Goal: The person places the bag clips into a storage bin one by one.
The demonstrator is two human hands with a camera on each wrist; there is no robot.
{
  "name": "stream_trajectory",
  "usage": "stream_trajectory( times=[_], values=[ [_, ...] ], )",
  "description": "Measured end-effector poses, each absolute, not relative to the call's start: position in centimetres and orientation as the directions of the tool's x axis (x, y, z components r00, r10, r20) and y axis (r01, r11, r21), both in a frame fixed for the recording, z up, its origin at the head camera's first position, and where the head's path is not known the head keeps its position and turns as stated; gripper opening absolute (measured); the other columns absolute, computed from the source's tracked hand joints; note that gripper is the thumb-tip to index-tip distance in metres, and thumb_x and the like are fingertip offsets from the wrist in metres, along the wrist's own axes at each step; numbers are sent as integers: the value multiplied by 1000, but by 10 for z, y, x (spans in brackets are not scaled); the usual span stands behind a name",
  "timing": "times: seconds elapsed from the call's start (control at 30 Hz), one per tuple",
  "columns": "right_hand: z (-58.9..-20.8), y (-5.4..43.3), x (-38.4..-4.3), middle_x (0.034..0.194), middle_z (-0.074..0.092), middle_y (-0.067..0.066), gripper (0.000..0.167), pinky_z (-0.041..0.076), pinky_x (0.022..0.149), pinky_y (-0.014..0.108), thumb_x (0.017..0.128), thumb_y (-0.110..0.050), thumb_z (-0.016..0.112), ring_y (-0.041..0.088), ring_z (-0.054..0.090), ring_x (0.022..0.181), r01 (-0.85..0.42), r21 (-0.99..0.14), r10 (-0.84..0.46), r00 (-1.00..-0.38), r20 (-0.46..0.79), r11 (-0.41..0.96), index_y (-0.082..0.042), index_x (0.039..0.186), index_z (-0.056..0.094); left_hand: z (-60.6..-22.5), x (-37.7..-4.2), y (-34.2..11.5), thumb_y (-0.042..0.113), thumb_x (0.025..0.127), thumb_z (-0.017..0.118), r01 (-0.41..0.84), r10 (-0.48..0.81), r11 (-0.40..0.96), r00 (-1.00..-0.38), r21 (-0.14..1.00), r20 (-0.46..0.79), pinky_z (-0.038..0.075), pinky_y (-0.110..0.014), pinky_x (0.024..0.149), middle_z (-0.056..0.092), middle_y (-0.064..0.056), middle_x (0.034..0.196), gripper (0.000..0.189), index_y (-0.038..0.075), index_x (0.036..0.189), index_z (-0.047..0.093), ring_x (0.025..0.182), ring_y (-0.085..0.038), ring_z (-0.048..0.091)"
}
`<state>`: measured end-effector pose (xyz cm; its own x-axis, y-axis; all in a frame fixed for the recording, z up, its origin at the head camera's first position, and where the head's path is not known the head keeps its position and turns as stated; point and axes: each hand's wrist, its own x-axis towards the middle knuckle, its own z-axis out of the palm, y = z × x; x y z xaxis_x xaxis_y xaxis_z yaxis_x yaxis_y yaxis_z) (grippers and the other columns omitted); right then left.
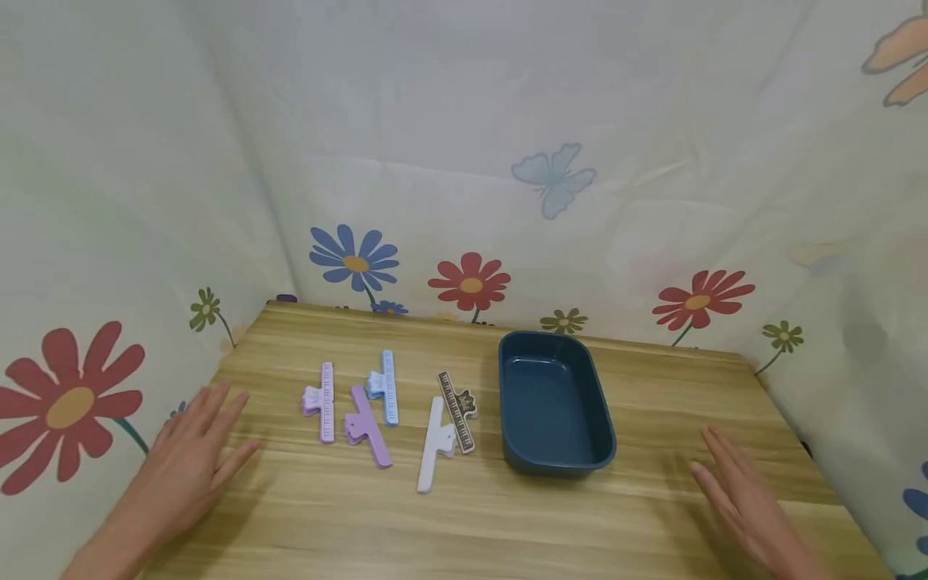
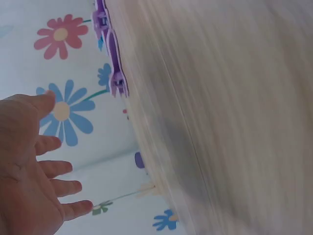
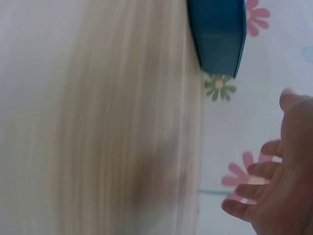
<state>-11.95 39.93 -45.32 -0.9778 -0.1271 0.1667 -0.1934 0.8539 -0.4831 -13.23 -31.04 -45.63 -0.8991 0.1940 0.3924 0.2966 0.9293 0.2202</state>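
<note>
Several ruler-edged bag clips lie on the wooden table in the head view. On the left is a light purple clip, beside a darker purple clip and a blue clip. Further right, a white clip lies close to a black-and-white clip. A dark blue rectangular bin stands right of them. My left hand is over the table's left side, fingers spread, holding nothing. On the other side, my right hand hovers with extended fingers and holds nothing, apart from the bin.
The wooden table ends at the back against a white curtain printed with flowers and butterflies, which also hangs along both sides. A small dark purple object shows at the back left corner.
</note>
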Motion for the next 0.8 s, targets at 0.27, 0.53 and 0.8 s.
stream_trajectory(
  times=[0.27, 0.53, 0.8],
  values=[
    [-442, 366, -131, 141, 56, 30, 56, 51, 82, 20, 113, -35, 40, 40, 62, 118, -82, -655, 17, -990, 143, 751, 7, 150, 44, -448, -144, -283, 18, 95, 76, 293, 120, 898, -881, 328, 458, 39, -72, 98, 51, -30, 142, 57, -3, 143, 54, 126, -54, 48],
    [-442, 336, -148, 140, 57, 25, 61, 56, 86, 21, 111, -41, 43, 1, 62, 102, -16, -877, 101, -992, 73, 480, 6, 150, 46, -445, -157, -267, 17, 100, 70, 234, 62, 870, -926, 434, 374, 39, -71, 100, 53, -31, 139, 49, -2, 143, 55, 127, -52, 48],
    [-447, 314, -164, 116, 65, -6, 56, 56, 86, 23, 112, -34, 45, 8, 62, 100, 22, -959, 120, -993, 13, 284, 10, 147, 45, -445, -174, -258, 13, 99, 70, 246, 71, 840, -934, 484, 351, 45, -66, 96, 55, -28, 137, 50, -6, 142, 54, 119, -47, 56]
  ],
)
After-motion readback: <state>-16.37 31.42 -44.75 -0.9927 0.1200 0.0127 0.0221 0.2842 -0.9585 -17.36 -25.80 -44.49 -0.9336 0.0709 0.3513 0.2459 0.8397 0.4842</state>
